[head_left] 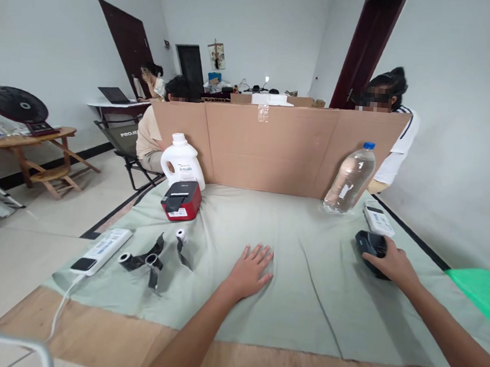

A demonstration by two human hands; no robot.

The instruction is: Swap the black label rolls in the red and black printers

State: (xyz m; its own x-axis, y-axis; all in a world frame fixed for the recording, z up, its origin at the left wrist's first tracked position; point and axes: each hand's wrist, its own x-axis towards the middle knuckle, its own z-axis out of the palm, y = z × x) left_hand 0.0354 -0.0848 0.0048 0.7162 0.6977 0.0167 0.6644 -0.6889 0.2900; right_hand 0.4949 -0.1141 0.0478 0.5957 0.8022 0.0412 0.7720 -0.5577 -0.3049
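Observation:
My left hand lies flat on the pale green cloth, palm down with its fingers spread, holding nothing. Over to the right, my right hand grips a black boxy device, with the thumb on its near side and the fingers around its right side. The kind of device is not clear. Just behind it lies a white power strip. A clear plastic bottle with a blue cap stands farther back. At the left are a red and black receipt printer and several partly unrolled black paper rolls.
A white jug stands behind the printer. Another white power strip with a cable lies at the left edge. A cardboard panel closes off the far side; people sit beyond it. Green plastic lies at the right.

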